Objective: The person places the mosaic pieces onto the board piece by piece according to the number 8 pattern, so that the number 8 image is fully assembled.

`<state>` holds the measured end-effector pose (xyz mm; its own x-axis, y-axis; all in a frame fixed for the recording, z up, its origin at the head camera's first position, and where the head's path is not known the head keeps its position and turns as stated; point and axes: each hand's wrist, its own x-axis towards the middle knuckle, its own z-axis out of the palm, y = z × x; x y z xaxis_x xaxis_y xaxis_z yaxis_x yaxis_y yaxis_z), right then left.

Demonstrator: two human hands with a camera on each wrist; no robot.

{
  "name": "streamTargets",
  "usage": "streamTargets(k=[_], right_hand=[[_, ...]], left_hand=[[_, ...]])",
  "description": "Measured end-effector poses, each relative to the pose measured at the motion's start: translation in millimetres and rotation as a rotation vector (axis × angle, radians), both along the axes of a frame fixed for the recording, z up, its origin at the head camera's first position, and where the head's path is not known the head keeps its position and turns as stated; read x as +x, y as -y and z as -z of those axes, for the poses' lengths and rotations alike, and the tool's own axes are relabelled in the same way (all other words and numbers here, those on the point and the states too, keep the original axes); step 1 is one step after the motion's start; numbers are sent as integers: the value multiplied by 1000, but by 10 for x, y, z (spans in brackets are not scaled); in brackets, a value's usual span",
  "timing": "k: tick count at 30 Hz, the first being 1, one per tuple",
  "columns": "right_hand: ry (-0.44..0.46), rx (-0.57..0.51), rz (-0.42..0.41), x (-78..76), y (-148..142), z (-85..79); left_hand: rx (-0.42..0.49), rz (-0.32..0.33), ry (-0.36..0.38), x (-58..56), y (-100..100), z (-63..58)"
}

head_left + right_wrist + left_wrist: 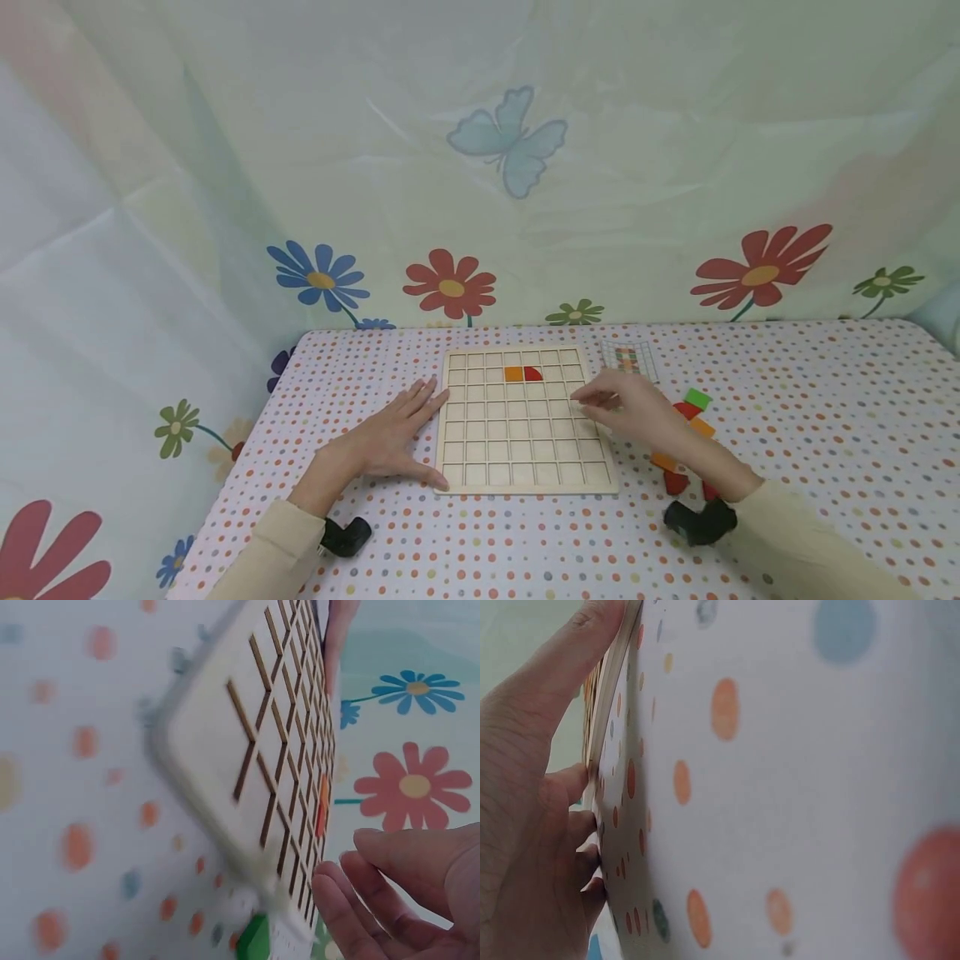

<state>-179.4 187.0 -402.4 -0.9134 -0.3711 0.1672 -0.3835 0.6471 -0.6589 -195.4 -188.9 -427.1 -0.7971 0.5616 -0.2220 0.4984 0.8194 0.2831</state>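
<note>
A pale wooden grid board (487, 430) lies on the dotted tablecloth. Near its far edge, an orange square tile (513, 374) and a red quarter-round tile (532, 374) sit side by side in neighbouring cells. My left hand (390, 432) lies spread along the board's left side, fingertips and thumb at the edge. Over the board's right edge hovers my right hand (630, 408), fingers loosely bent. In the right wrist view, a gap shows between that hand's thumb (397, 859) and fingers (349, 904), and no tile is visible there.
A gridded pattern card (630, 358) with coloured shapes lies beyond the board's right corner. Several loose tiles are scattered on the right, among them a green one (698, 399), an orange one (702, 427) and a red one (676, 483); my right forearm partly covers the group.
</note>
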Motion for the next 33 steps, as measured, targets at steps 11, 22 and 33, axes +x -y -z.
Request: streamTargets(k=[11,22,33], right_hand=[[85,172,60,469,-746,51],[70,243,12,634,-872,172],[132,225,-15,600,-856,185]], left_hand=[[7,-13,8,2,24,18],[3,-8,-4,-8,3,29],[10,15,-8,-22,26,43]])
